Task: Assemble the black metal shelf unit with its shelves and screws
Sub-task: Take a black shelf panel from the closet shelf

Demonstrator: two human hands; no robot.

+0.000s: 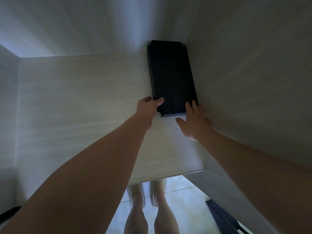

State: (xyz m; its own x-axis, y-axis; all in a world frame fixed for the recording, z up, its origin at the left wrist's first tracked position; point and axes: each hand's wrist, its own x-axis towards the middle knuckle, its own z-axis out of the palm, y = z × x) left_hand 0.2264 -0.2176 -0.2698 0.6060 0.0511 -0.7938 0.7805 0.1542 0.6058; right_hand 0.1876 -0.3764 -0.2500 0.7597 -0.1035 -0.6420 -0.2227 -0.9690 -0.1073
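Head view: a stack of black metal shelves [172, 73] lies flat on the pale tabletop [84, 98], toward 12 o'clock, its long side against the wall [253, 65] at 3 o'clock. The left hand [148, 107] grips the stack's near corner at 7 o'clock, thumb on top. The right hand [194, 122] is spread, its straight fingers resting on the 5 o'clock corner. Slippered feet [145, 196] stand at 6 o'clock.
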